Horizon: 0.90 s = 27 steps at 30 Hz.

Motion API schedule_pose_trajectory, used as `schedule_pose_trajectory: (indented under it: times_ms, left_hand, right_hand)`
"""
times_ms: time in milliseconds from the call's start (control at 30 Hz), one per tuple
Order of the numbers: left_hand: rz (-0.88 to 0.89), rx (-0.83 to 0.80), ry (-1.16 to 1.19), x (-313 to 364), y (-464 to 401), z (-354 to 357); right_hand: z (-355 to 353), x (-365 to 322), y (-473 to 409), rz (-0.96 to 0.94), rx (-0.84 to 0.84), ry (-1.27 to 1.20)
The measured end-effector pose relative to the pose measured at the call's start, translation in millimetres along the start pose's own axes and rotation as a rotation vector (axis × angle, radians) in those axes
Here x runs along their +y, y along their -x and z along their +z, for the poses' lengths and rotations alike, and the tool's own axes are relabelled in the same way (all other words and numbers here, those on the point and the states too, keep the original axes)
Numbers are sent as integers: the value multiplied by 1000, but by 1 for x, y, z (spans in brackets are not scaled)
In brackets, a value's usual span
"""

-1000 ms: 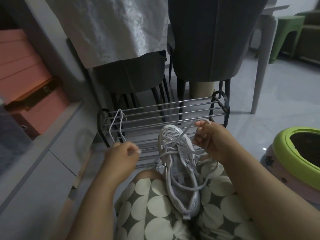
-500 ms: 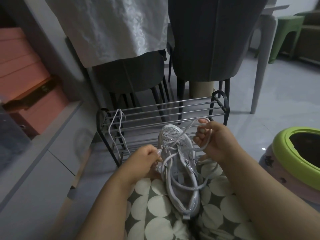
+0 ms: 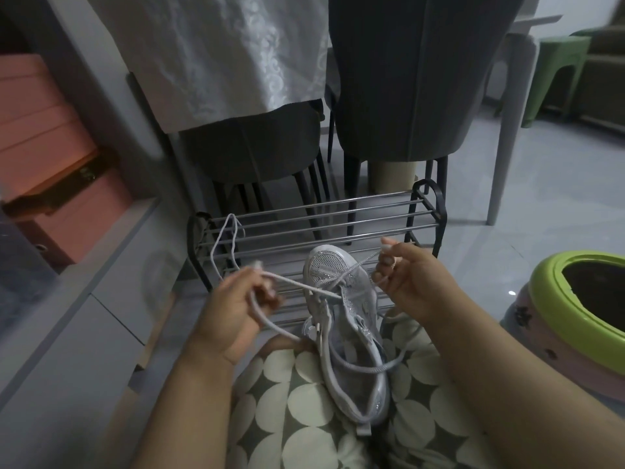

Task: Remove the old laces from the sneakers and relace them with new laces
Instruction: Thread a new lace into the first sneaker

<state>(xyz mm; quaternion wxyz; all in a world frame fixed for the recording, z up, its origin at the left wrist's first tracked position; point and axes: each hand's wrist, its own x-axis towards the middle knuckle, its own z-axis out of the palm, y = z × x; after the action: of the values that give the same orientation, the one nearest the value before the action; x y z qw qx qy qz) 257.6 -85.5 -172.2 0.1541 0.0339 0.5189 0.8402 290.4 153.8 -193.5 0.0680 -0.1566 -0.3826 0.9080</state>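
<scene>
**Lace drawn out to both sides**

Your lap is hemmed in — low black metal shoe rack [image 3: 314, 225] just ahead, grey cabinet [image 3: 84, 326] at left, green-rimmed plastic tub [image 3: 575, 319] at right. The silver-white mesh sneaker [image 3: 348, 319] lies on your dotted lap between your hands. Your left hand [image 3: 233, 309] grips the grey round lace [image 3: 297, 284]; your right hand [image 3: 406, 275] pinches its other end.

place: home dining area | cues: shoe rack [image 3: 314, 218], dining chairs [image 3: 416, 79], tablecloth [image 3: 220, 52], green stool [image 3: 558, 69]
</scene>
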Motion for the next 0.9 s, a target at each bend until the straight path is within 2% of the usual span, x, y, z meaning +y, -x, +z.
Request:
schedule_pose_trajectory:
  times_ms: [67,100,133,167,200,267,300,367,500,667,767,833,900]
  left_hand:
    - [74,65,274,19,-1,-12]
    - [111,108,299,29,-1,-18]
    - [128,162,229,34,-1,-26]
    - [122,214,49,36,-1,-31]
    - [97,243,-227,33,-2,-35]
    - [29,173,-709,21,-4,-33]
    - [-14,113,-825,12,-4,-28]
    - [-74,15,-895,-5,-3,-13]
    - [-34,-135,-1067,-32,-4,15]
    - [107,-193,-1341,-46,-14,15]
    - [27,-264,-1267,-41,-10,13]
    - [-67,-282,-964,-31,-4,11]
    - [-85,-278,-596,-21,-2,3]
  right_hand:
    - [0,1,1,9,-15,35]
    - [1,3,1,14,-33,81]
    - [1,4,1,14,-53,149]
    - [1,5,1,11,-69,231]
    - [2,6,1,5,-76,312]
    - [4,7,1,-12,-68,427]
    - [6,8,1,-19,-57,459]
    - [8,10,2,-27,-34,507]
    - [10,10,5,-60,-17,648]
    - [9,11,6,-104,-16,703]
    - [6,12,3,-74,-51,654]
    - [4,12,0,-40,-78,584]
    - [3,13,-1,-21,-73,584]
